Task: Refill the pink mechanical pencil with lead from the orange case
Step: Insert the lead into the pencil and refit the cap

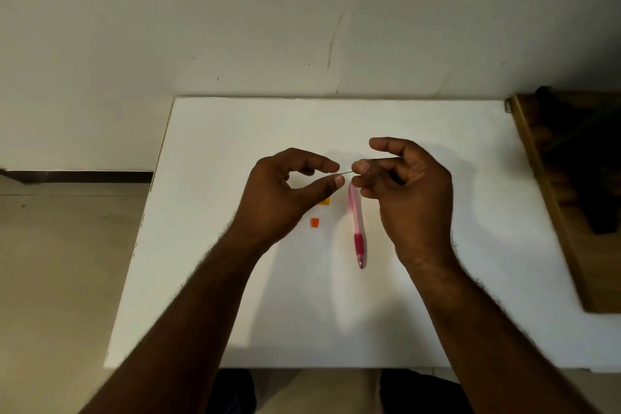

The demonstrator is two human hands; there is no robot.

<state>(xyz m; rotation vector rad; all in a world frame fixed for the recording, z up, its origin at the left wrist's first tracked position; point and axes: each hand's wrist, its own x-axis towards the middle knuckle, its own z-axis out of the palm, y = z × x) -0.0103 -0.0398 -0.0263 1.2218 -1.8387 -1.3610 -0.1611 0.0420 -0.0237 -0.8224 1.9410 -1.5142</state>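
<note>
A thin dark lead (345, 173) spans the gap between my two hands above the white table (437, 296). My right hand (408, 191) pinches one end between thumb and fingers. The thumb and forefinger of my left hand (289, 195) sit around the other end, slightly apart; whether they touch it is unclear. The pink mechanical pencil (357, 228) lies flat on the table below my right fingers, tip toward me. A corner of the orange case (324, 201) shows under my left thumb. A small orange cap (314, 222) lies just nearer me.
A brown wooden piece (551, 198) with a dark object (591, 161) on it borders the table's right edge. A white wall rises behind the table. Tiled floor lies to the left.
</note>
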